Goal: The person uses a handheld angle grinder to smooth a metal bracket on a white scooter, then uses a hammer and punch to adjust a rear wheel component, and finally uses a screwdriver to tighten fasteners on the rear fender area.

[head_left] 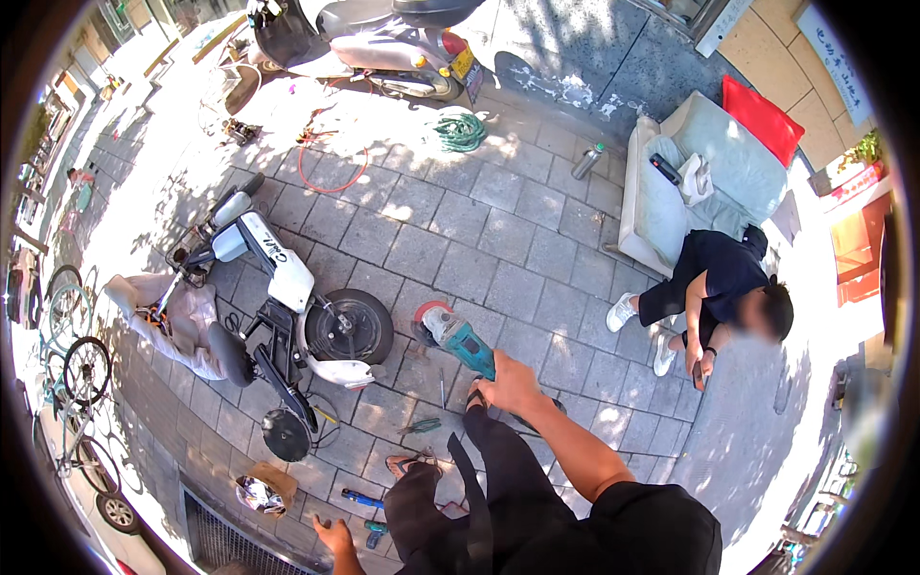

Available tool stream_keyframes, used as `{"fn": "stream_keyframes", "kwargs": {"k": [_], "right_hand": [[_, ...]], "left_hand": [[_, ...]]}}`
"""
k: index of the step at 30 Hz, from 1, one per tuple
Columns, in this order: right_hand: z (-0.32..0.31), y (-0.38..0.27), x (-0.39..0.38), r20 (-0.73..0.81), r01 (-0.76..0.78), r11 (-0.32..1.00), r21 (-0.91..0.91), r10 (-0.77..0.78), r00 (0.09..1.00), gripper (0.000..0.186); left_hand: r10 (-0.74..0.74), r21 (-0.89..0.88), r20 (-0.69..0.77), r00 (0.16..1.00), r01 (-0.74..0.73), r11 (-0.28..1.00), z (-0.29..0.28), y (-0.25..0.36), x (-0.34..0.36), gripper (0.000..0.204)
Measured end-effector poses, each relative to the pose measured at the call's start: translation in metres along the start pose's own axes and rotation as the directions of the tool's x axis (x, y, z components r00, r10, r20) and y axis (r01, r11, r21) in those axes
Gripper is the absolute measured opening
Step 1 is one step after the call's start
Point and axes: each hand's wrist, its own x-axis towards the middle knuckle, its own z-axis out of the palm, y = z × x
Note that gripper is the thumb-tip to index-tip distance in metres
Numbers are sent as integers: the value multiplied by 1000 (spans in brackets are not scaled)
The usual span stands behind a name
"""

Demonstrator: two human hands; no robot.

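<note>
My right hand (511, 382) is wrapped round the rear of a teal angle grinder (467, 346), held out above the paving with its red-rimmed disc end toward the scooter's wheel (349, 329). Low in the picture, my left hand (333, 534) has its fingers apart and holds nothing. Nearest to it lie a teal and black power tool (375, 531) and a blue-handled tool (362, 498). A white and black electric scooter (278, 273) rests on its side at the left, apart from the grinder. Its round black seat-like part (287, 435) is on the ground nearby.
An open cardboard box (273, 484) stands beside a drain grate (225, 532). Pliers (420, 425) lie by my feet. Farther off are a coiled green hose (460, 132), an orange hose (331, 184) and a metal bottle (587, 161). A person (719, 287) crouches by the sofa (661, 206).
</note>
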Motion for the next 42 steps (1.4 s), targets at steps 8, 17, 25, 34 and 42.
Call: {"fn": "stream_keyframes", "kwargs": {"k": [8, 17, 25, 34, 42], "right_hand": [[-122, 52, 11, -159, -73, 994, 83, 85, 984, 55], [-221, 67, 88, -293, -106, 976, 191, 159, 943, 51], [-310, 59, 222, -301, -177, 979, 103, 200, 933, 52], [-407, 57, 352, -340, -233, 968, 96, 252, 906, 50], [-483, 71, 502, -186, -265, 954, 138, 288, 939, 60]], "left_hand": [[213, 308, 217, 953, -274, 911, 10, 153, 7, 58], [339, 414, 311, 888, -448, 792, 112, 317, 6, 60], [226, 401, 401, 888, -392, 828, 233, 426, 31, 63], [381, 7, 477, 792, -436, 900, 380, 760, 61, 60], [627, -223, 653, 423, -685, 694, 507, 978, -32, 52]]}}
